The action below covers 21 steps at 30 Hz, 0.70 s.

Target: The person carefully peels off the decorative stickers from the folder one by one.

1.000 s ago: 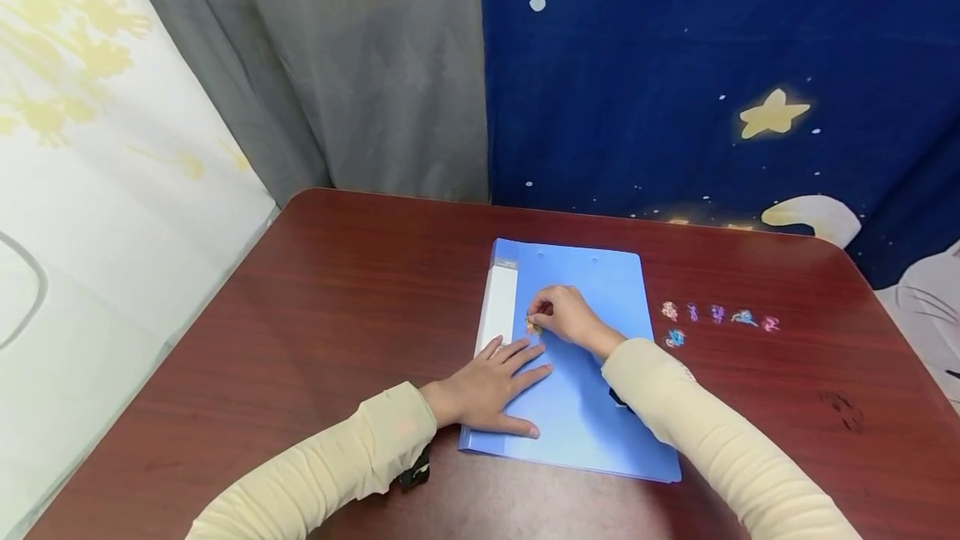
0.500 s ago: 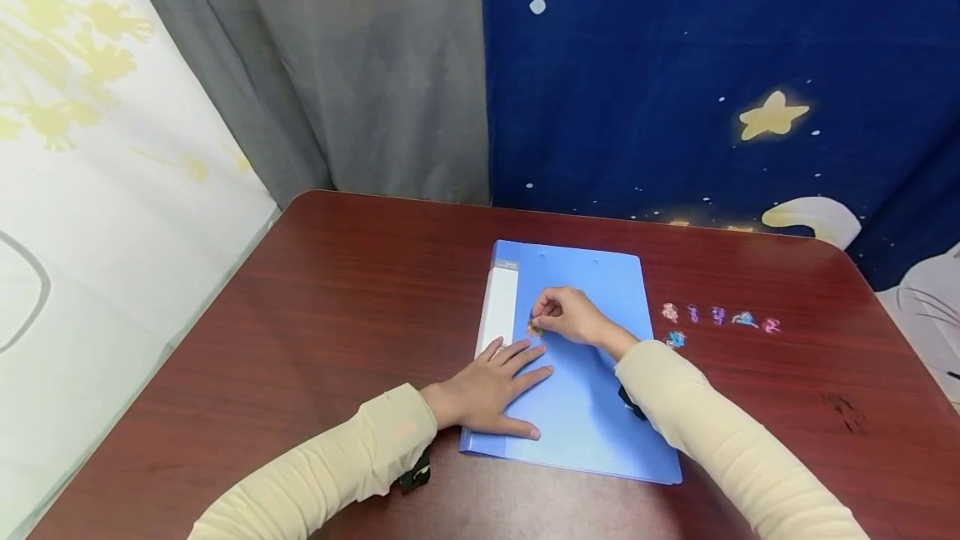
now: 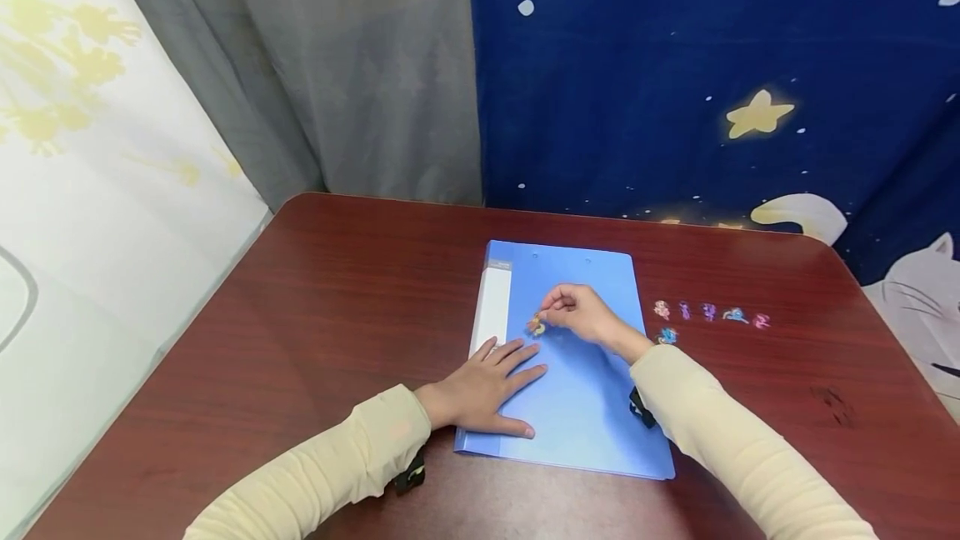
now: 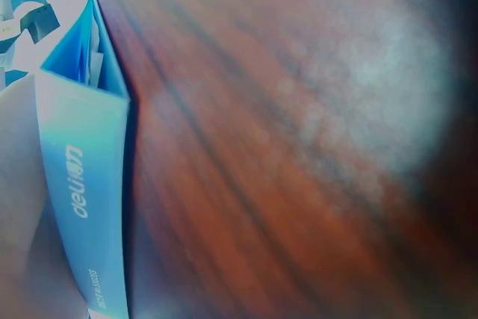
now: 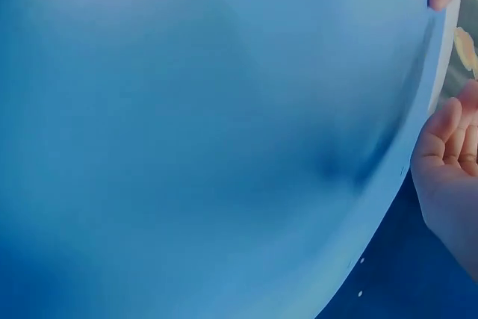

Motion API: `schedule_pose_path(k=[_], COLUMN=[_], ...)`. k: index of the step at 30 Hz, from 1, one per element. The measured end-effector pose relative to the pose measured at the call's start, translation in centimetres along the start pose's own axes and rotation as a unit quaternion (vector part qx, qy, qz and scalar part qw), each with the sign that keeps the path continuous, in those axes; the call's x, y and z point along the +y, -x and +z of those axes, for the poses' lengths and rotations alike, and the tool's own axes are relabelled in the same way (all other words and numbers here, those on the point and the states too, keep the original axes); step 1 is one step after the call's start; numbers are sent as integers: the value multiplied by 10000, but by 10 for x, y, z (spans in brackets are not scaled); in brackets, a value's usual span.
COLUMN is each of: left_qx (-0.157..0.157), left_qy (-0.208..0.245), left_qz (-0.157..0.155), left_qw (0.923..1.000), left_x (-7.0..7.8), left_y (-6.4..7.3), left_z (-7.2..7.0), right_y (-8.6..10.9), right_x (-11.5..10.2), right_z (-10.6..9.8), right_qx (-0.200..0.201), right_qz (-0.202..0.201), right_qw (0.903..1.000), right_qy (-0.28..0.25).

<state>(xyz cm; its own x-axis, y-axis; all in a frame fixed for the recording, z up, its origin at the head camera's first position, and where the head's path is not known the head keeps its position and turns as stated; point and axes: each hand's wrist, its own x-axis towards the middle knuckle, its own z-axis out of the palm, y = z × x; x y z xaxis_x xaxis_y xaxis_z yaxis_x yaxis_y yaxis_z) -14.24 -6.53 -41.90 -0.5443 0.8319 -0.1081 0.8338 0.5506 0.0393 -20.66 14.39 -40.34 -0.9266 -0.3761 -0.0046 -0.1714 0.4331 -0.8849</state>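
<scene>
A blue file folder [image 3: 581, 407] with a white spine label lies on the table. My left hand [image 3: 483, 390] rests on its left side, fingers spread. Over the upper left of the cover, my right hand [image 3: 581, 312] pinches a small yellow-orange figure, apparently a sticker [image 3: 538, 327], between thumb and fingertips. The right wrist view shows my right hand [image 5: 452, 177] beside the cover, but its fingertips are cut off. In the left wrist view the folder's edge [image 4: 86, 177] carries white lettering, and papers show inside its open end.
Right of the folder, several small colourful stickers [image 3: 708, 312] lie in a row, with a blue one [image 3: 667, 336] below their left end. A dark smudge [image 3: 832, 405] marks the red-brown table [image 3: 360, 290]. Grey and dark blue curtains [image 3: 600, 90] hang behind it.
My right hand has turned and drawn slightly right, and more of the yellow-orange sticker shows at its fingertips. My left hand stays on the folder. The head view has shifted a little.
</scene>
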Motion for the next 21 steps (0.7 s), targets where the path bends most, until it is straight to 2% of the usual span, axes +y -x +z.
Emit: schedule_pose_path(k=[6, 12, 21], left_qx=[104, 199, 138], left_qy=[45, 71, 67], left_qz=[37, 78, 78], left_qw=[9999, 9997, 9999], left_x=[-1, -1, -1], left_y=[0, 1, 1], left_z=[0, 0, 0], right_y=[11, 34, 74], right_x=[5, 23, 47], right_z=[-22, -58, -105], right_qx=[76, 542, 1042], right_qz=[382, 722, 1172], right_qw=[9990, 9953, 9873], right_qy=[-234, -360, -265])
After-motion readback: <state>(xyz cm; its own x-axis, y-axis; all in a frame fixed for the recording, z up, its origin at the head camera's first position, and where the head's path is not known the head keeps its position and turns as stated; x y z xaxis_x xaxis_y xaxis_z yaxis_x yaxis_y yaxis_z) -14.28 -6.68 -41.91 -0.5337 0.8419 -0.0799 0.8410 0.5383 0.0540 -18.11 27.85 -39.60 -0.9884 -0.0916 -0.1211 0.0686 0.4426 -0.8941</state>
